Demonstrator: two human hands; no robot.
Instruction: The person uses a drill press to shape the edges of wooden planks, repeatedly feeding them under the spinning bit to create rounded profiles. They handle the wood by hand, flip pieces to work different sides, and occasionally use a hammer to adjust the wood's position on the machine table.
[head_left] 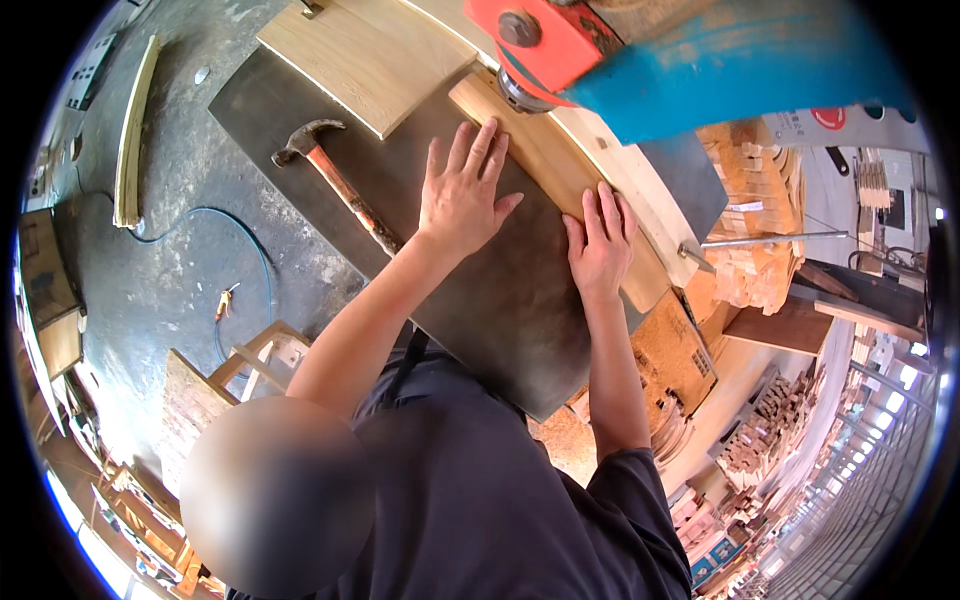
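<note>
A long wooden workpiece (545,155) with a rounded edge lies on a dark table (500,330), alongside a paler wooden strip (640,185). My left hand (465,195) is spread open over the table, its fingertips reaching the workpiece's near edge. Farther right, my right hand (602,245) rests with extended fingers on top of the same piece, the thumb at its near edge. Just past the left fingertips, a metal chuck (522,95) hangs over the workpiece under a red machine head (535,40). A claw hammer (340,185) lies beside my left forearm.
A flat wooden board (370,60) lies across the table's far left. The machine's blue arm (730,70) spans the upper right. A metal rod (770,240) sticks out at right, near stacked wood pieces (765,270). A blue hose (262,250) curls on the floor.
</note>
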